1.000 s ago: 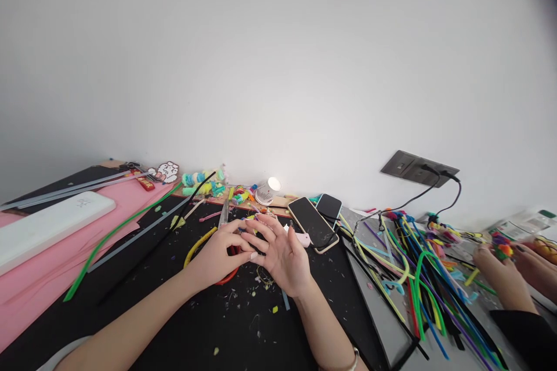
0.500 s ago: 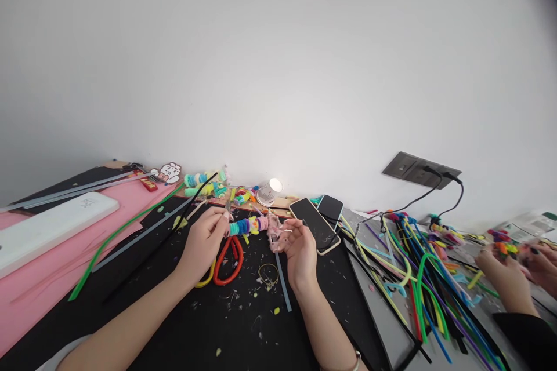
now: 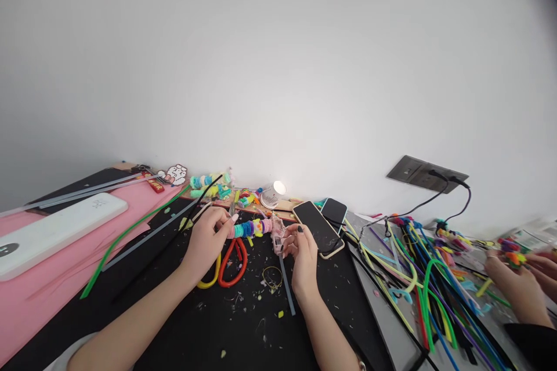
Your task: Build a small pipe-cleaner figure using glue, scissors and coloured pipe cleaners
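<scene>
A row of coloured fuzzy pipe-cleaner coils (image 3: 251, 228), teal through blue, purple and yellow to pink, spans the space between my hands. My left hand (image 3: 208, 242) pinches its teal end between thumb and fingers. At the pink end is a pale pink, partly see-through piece (image 3: 277, 232) that looks like a claw hair clip. My right hand (image 3: 303, 258) has its fingers curled and closed at this clip's right edge. Under the coils, red and yellow loops (image 3: 234, 266) look like scissor handles, with a grey tip showing above the coils.
Two phones (image 3: 318, 229) lie behind my right hand, and a paper cup (image 3: 273, 194) stands by the wall. Loose pipe cleaners (image 3: 435, 290) cover the grey board at right, near another person's hands (image 3: 517, 284). A white bar-shaped device (image 3: 65, 232) rests on pink sheets at left.
My right hand has gone from loosely cupped to fingers drawn together at the clip. My left hand keeps its pinch. The whole view has shifted slightly.
</scene>
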`<state>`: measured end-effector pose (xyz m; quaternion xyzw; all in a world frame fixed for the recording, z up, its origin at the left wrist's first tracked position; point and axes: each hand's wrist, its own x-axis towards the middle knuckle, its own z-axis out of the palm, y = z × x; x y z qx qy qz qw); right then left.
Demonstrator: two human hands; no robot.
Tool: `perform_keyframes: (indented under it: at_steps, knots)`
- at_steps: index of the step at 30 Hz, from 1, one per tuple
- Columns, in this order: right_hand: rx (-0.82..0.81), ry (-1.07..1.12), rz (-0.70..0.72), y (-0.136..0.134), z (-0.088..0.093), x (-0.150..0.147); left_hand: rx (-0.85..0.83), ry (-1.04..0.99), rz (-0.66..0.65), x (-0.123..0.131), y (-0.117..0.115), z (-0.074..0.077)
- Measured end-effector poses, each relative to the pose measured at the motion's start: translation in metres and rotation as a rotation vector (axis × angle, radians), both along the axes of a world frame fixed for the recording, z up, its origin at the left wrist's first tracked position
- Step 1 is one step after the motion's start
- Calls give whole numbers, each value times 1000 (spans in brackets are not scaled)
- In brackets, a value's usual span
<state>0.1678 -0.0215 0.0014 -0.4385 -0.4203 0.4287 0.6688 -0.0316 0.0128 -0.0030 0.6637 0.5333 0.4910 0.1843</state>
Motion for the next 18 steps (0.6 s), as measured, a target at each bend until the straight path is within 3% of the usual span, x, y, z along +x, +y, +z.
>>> perform_keyframes:
  at_steps: [6,11,15,18]
  knots:
    - [-14,-58,-8,2,-3,1,22,80,-54,2,-1,-2]
    - [-10,-76,-7,2,-5,2,141,140,-23,2,0,-3]
    - [-8,-77,-16,3,-5,3,173,191,15,-6,3,10]
    - [-3,-74,-16,3,-6,3,93,232,87,-26,10,28]
